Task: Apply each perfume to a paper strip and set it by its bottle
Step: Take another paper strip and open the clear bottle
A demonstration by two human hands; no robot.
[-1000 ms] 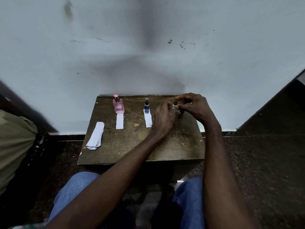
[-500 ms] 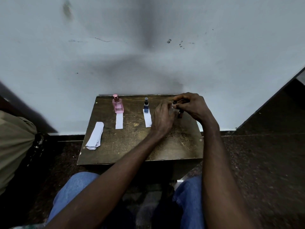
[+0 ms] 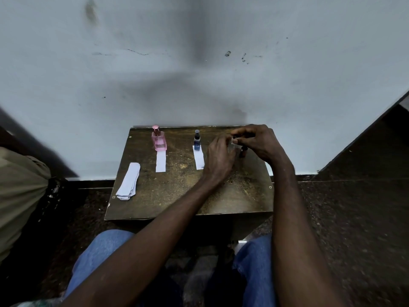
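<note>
Head view, clock directions read on the tabletop with 12 at the wall and 6 at the person.

A small brown table (image 3: 177, 196), its top worn and speckled with pale scuffs, stands with its 12 o'clock edge against a pale grey wall (image 3: 287, 85) marked by smudges, a thin crack and a dark vertical shadow. A dark band runs along the wall's base; the floor (image 3: 354, 218) is dark and mottled. Khaki cloth (image 3: 20, 191) lies off the table at 9 o'clock; knees in blue jeans (image 3: 104, 247) sit at 6 o'clock.

At 11 o'clock stands the pink bottle (image 3: 158, 139), upright, with a paper strip (image 3: 161, 161) touching its near side. At 12 o'clock stands the blue bottle (image 3: 196, 139), upright, with a second strip (image 3: 198, 158) under or against its base. A stack of spare strips (image 3: 129, 181) lies at 9 o'clock, overhanging the table's edge.

At 1 o'clock the hands meet. The left hand (image 3: 219, 158) has its fingers curled round a small clear third bottle (image 3: 232, 147), mostly hidden. The right hand (image 3: 259, 141) arches over it, thumb and fingertips pinched at the bottle's top. A small dark object (image 3: 243, 152) shows under the right hand; what it is cannot be told.
</note>
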